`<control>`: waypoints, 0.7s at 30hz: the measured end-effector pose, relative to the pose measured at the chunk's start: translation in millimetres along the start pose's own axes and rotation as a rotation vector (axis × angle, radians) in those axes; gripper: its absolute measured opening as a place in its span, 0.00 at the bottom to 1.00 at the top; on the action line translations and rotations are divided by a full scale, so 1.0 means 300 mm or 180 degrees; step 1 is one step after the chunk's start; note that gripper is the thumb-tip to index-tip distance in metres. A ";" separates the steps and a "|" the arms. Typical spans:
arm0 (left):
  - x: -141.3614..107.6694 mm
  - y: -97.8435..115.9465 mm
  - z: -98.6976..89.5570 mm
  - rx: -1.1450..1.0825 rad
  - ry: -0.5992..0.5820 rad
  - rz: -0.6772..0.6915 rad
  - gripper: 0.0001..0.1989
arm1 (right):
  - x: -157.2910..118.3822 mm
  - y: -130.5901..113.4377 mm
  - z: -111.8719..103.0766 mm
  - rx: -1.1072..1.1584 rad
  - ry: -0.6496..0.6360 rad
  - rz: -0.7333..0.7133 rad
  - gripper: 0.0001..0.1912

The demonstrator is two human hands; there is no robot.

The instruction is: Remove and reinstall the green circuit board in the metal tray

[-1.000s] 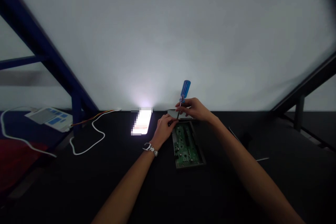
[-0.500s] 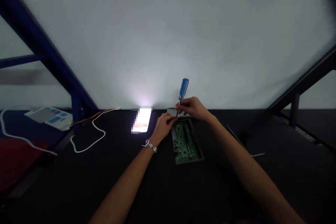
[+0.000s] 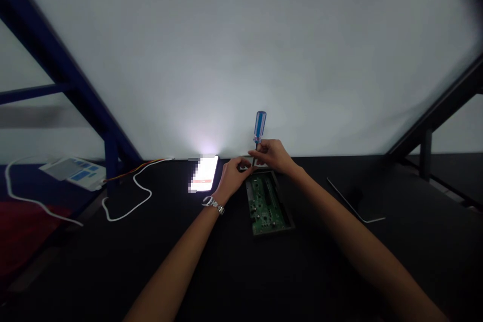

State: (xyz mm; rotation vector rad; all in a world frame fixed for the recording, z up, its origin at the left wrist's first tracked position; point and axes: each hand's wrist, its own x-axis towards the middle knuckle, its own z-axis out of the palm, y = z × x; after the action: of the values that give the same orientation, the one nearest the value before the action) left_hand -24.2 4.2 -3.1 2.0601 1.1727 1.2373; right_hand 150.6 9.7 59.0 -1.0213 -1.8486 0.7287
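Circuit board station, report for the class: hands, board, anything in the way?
Right hand gripping screwdriver by its shaft, handle up. Left hand at circuit board, far end; its grip unclear. Lit phone left of board, not touching it.

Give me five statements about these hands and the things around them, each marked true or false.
1. The right hand grips the screwdriver below its handle. True.
2. The screwdriver's handle is red. False: it is blue.
3. The left hand has a silver watch at its wrist. True.
4. The glowing phone lies to the left of the circuit board. True.
5. The left hand rests on the glowing phone. False: it is beside the screwdriver's lower end.
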 end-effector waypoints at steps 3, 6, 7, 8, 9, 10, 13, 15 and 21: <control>0.008 0.007 0.005 -0.0113 -0.0075 -0.0037 0.14 | -0.001 0.001 0.013 -0.0244 0.0129 0.0015 0.20; 0.012 0.008 0.016 -0.0211 0.0012 -0.0089 0.12 | 0.002 0.008 0.026 -0.0505 0.0245 -0.0008 0.20; 0.013 0.007 0.020 -0.0222 0.0040 -0.0094 0.11 | 0.003 0.011 0.029 -0.0577 0.0298 0.0001 0.20; 0.012 0.007 0.024 -0.0224 0.0055 -0.0094 0.10 | 0.003 0.011 0.031 -0.0634 0.0345 0.0020 0.19; 0.010 0.007 0.027 -0.0219 0.0062 -0.0094 0.10 | 0.002 0.011 0.030 -0.0677 0.0373 0.0039 0.19; 0.008 0.007 0.029 -0.0210 0.0066 -0.0097 0.09 | 0.000 0.008 0.027 -0.0699 0.0370 0.0052 0.18; -0.005 0.009 0.031 -0.0171 0.0100 -0.0104 0.09 | -0.007 -0.008 0.005 -0.0495 0.0032 0.0069 0.13; -0.013 0.009 0.030 -0.0164 0.0120 -0.0089 0.09 | -0.012 -0.019 -0.012 -0.0196 -0.0352 0.0054 0.12; -0.019 -0.011 0.021 -0.0123 0.0005 -0.0030 0.11 | -0.016 -0.031 -0.030 0.0113 -0.0675 -0.0065 0.12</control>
State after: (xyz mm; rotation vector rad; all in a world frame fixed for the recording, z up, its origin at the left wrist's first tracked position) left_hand -21.4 1.5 -11.3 2.0238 1.1490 1.2480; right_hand 156.7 1.7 68.7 -0.9303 -2.0159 0.8827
